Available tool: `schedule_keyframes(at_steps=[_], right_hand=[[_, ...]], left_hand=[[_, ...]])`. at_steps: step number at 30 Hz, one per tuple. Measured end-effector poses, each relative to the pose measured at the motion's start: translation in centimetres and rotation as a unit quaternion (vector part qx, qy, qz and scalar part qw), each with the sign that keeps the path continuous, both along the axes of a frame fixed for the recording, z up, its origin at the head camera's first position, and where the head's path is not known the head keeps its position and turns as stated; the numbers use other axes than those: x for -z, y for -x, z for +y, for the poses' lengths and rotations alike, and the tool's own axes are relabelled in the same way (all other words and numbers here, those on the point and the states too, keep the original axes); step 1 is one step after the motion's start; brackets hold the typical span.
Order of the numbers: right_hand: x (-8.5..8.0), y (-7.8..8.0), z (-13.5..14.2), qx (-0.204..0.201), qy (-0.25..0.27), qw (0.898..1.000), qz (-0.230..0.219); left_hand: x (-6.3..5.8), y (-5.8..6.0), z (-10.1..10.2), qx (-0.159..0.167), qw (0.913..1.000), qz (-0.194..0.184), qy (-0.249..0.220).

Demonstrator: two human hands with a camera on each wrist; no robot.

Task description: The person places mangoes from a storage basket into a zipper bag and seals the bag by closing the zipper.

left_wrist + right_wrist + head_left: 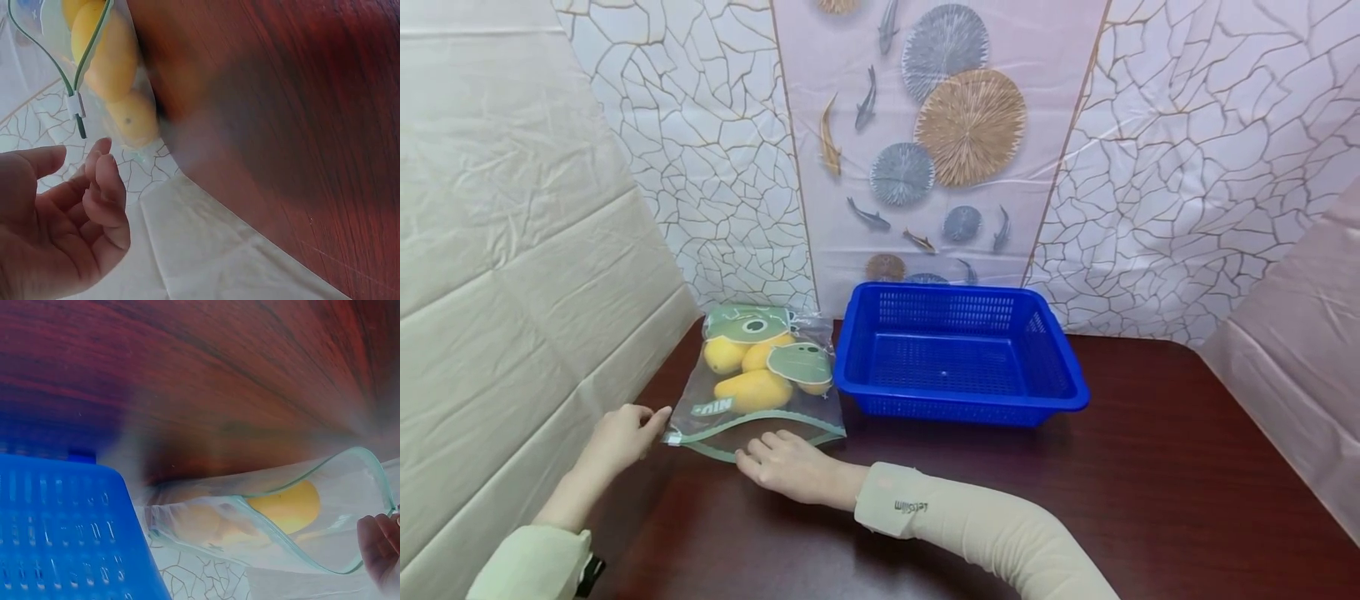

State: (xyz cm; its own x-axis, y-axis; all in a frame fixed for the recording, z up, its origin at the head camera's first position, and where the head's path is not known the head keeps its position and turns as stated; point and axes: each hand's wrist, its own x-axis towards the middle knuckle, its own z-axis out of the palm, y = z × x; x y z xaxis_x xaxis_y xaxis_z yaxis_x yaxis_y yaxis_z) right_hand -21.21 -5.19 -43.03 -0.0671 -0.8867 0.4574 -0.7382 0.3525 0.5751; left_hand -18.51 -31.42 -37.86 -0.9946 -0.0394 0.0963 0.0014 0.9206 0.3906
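A clear zip bag [681, 417] with green trim lies at the left of the table, its mouth gaping toward me. Several yellow mangoes [752, 390] show through the plastic. My right hand [793, 467] holds the front lip of the mouth; the right wrist view has its fingers [375, 540] bent at the green edge. At the bag's left corner sits a white slider [75, 105]. My left hand [625, 435] is beside that corner, and in the left wrist view its thumb and loosely bent fingers stand apart with nothing between them, just short of the slider.
Right of the bag stands a blue plastic basket [962, 392] with slotted walls, close to the bag's side. Both rest on a dark red wooden table [1150, 467]. Pale cloth [535, 250] borders the left side, and a patterned cloth [730, 125] hangs behind.
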Motion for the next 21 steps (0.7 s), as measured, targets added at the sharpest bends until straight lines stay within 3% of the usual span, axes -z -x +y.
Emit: schedule_keyframes(at_steps=[6, 9, 13, 21], right_hand=[[-0.7, -0.2, -0.7, -0.019, 0.022, 0.999, 0.015], [-1.0, -0.2, -1.1, -0.029, 0.030, 0.999, 0.031], [-1.6, -0.4, -1.8, -0.050, 0.044, 0.996, 0.058], [-2.9, -0.9, -3.0, -0.043, 0.071, 0.995, 0.062]], left_hand=[[0.3, 0.0, 0.0, 0.007, 0.9968, -0.064, -0.048], [0.6, 0.3, -0.3, 0.034, 0.9910, -0.088, -0.095], [1.3, 0.6, -1.0, 0.068, 0.9754, -0.116, -0.174], [1.3, 1.4, -2.1, 0.040, 0.9396, -0.177, -0.290]])
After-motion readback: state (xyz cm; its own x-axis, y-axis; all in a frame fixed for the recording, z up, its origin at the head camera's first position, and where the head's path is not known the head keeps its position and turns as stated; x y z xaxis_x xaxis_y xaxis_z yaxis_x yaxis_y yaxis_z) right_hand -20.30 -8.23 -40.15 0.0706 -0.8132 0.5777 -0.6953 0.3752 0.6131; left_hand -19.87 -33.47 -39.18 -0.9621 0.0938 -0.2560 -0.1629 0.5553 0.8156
